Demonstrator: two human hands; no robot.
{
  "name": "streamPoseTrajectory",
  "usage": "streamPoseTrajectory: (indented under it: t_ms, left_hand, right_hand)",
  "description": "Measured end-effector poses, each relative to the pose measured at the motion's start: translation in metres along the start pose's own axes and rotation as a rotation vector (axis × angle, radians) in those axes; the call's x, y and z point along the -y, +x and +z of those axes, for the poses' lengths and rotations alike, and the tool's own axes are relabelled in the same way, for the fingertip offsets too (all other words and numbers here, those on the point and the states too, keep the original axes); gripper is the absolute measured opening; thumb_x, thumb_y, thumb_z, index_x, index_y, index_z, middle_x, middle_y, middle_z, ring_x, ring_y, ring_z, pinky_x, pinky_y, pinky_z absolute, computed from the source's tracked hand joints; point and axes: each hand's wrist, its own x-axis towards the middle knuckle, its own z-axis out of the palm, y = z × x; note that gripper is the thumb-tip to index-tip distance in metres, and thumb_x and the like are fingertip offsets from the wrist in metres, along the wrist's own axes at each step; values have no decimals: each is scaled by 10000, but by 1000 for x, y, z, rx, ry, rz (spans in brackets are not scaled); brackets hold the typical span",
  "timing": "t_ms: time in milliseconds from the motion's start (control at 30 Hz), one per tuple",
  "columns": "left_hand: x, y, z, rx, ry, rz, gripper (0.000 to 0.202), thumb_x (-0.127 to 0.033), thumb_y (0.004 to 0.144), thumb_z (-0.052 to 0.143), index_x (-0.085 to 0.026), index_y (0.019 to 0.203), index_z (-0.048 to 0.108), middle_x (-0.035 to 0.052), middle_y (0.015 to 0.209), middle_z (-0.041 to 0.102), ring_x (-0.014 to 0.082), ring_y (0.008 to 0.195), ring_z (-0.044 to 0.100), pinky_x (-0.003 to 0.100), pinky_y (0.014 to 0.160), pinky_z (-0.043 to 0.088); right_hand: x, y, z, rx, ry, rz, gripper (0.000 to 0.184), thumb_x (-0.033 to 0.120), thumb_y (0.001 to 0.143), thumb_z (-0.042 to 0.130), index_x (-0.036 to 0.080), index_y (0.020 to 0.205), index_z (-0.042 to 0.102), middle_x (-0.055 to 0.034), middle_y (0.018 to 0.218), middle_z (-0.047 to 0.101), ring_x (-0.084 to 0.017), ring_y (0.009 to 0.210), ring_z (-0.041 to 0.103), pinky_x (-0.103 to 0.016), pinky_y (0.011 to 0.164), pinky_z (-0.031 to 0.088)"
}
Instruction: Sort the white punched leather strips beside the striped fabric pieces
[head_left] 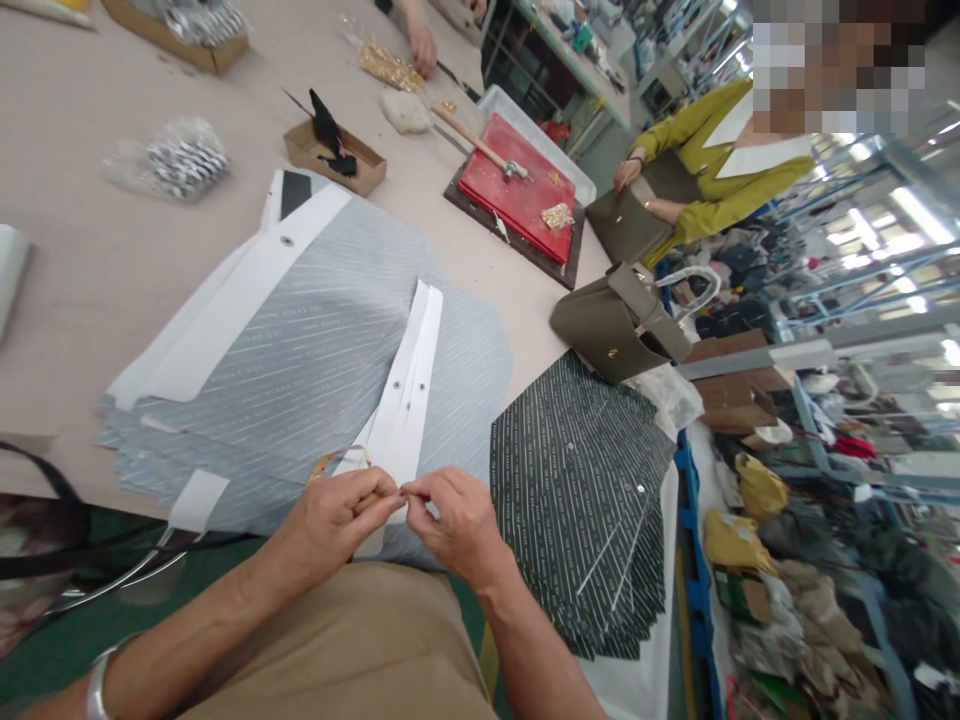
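Observation:
Just above my lap, my left hand (352, 510) and my right hand (446, 510) meet fingertip to fingertip. Both are closed in a pinch at one small spot; what lies between the fingertips is too small to name. A thin tan loop-like strip (321, 465) shows behind my left hand, and I cannot tell whether it is gripped. Beyond the hands lie stacked grey-blue printed lining pieces (315, 330) with white bands and small metal snaps. Narrow white strips with snaps (409, 385) rest on them. Dark striped lining pieces (577, 500) are fanned out at my right.
An olive handbag (619, 325) stands at the right table edge. Near it a hammer (484, 150) lies on a red slab (510, 190). A small cardboard box (337, 160) and bagged metal parts (184, 160) are farther back. A co-worker in a yellow-green top (720, 190) handles an olive bag.

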Motion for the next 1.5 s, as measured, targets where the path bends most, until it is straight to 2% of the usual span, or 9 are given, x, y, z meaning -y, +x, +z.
streamPoseTrajectory:
  t_ms: [133, 267, 333, 467, 800, 967, 1100, 1267, 1500]
  left_hand:
    - [-5, -1, -7, -127, -62, -114, 283, -367, 913, 523, -206, 702, 623, -61, 575, 581, 102, 519, 516, 213, 531, 389]
    - [-4, -8, -11, -116, -143, -135, 277, -406, 880, 562, -207, 708, 650, -51, 589, 610, 107, 531, 533, 215, 550, 402]
    - [-1, -10, -12, -84, -184, -215, 295, -432, 875, 552, -208, 711, 653, -55, 567, 585, 106, 514, 513, 209, 529, 398]
    - [7, -10, -18, -19, -234, -330, 318, -461, 863, 545, -208, 700, 646, -55, 577, 577, 111, 531, 502, 203, 527, 400]
    - [19, -13, -25, 37, -279, -351, 355, -490, 874, 526, -201, 706, 646, -47, 599, 580, 120, 567, 527, 207, 560, 418]
    - [25, -14, -25, 30, -277, -350, 354, -500, 885, 533, -205, 723, 642, -42, 625, 584, 124, 590, 533, 207, 564, 417]
    - [22, -16, -30, 14, -299, -315, 335, -479, 892, 544, -207, 724, 642, -28, 665, 602, 132, 626, 549, 213, 590, 434]
    - [17, -17, -31, 27, -297, -299, 343, -480, 898, 534, -209, 711, 630, -32, 649, 569, 131, 615, 528, 213, 573, 427]
    - [8, -20, -23, 40, -264, -267, 354, -492, 892, 541, -204, 711, 641, -29, 632, 573, 135, 601, 529, 222, 568, 438]
  right_hand:
    - [-15, 20, 29, -166, 197, 277, 138, 195, 832, 562, 189, 792, 694, -9, 697, 682, -123, 633, 609, -242, 652, 502]
    - [-66, 51, 52, -209, 541, 760, 205, 338, 782, 614, 159, 804, 711, -5, 648, 672, -132, 589, 602, -257, 598, 520]
    - [-94, 66, 59, -195, 688, 887, 271, 387, 741, 649, 139, 823, 720, 2, 618, 661, -121, 546, 583, -252, 566, 516]
    - [-127, 86, 70, -148, 722, 877, 290, 374, 697, 688, 122, 832, 733, 18, 581, 638, -92, 501, 543, -219, 532, 478]
    - [-132, 100, 77, 47, 374, 823, 212, 328, 788, 619, 162, 894, 697, 59, 540, 577, -114, 481, 550, -228, 540, 450]
    - [-136, 99, 56, 82, 51, 856, 522, 489, 688, 773, 153, 1056, 619, 45, 626, 606, -145, 556, 584, -256, 621, 469]
    - [-119, 86, 55, 60, 100, 792, 451, 469, 818, 645, 159, 1138, 570, 16, 752, 645, -140, 634, 615, -260, 678, 498]
    - [-78, 75, 67, 211, -137, 587, 591, 256, 783, 630, 124, 1334, 465, -148, 1154, 638, -244, 1016, 633, -376, 913, 497]
    - [-57, 85, 65, 281, -302, 674, 655, 99, 774, 508, 35, 1411, 369, -219, 1036, 694, -320, 942, 689, -413, 822, 524]
